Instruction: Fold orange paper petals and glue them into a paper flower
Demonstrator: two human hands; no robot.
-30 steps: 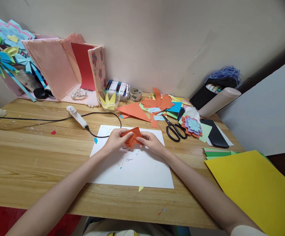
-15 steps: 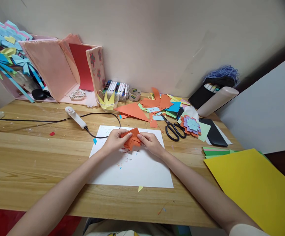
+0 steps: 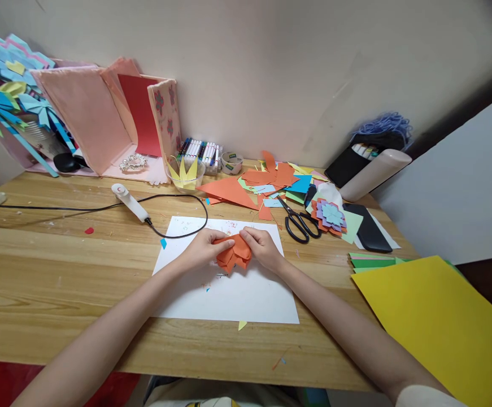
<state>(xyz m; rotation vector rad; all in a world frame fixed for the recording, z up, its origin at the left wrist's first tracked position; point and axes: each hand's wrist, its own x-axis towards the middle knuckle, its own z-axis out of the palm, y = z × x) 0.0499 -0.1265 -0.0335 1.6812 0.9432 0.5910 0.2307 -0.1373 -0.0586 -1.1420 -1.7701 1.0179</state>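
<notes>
Between my two hands is a folded piece of orange paper (image 3: 234,257), its lower edge cut into petal-like points. My left hand (image 3: 207,246) pinches it from the left, thumb lying across the front. At its upper right, my right hand (image 3: 261,245) grips the paper between thumb and fingers. The fingers behind the paper are hidden. Underneath lies a white sheet (image 3: 229,302) with coloured marks and tiny paper scraps on it.
Black-handled scissors (image 3: 299,223) and a layered paper flower (image 3: 330,215) lie to the right, before a heap of scraps (image 3: 229,191). A corded white device (image 3: 130,203) rests at left. Yellow paper (image 3: 436,316) covers the right front.
The orange paper has come slightly nearer and turned, so more of its cut, petal-like lower edge shows. Both hands have shifted their hold on it.
</notes>
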